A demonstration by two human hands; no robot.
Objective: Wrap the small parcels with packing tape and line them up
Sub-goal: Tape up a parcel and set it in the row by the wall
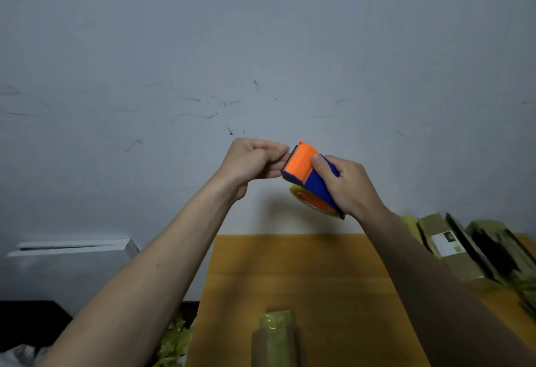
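Both hands up w/ tape dispenser in front of wall, parcels below on table.

Right hand (345, 183) grips the orange-and-blue plastic tape dispenser (311, 176), fingers curled round its blue body, thumb on the orange top; yellowish tape roll (301, 197) shows under it. Left hand (252, 160), at 9 o'clock of the dispenser, has fingertips pinched together right at the serrated cutter edge; can't tell if tape is between them. Orange-brown wooden table (304, 268) sits below. Small brown cardboard parcel w/ greenish tape wrap (275, 334) lies at 6 o'clock, near edge. Row of tape-wrapped cardboard parcels (464, 250) lies at 4 o'clock, blurred. Grey scuffed wall (261, 47) fills the top.
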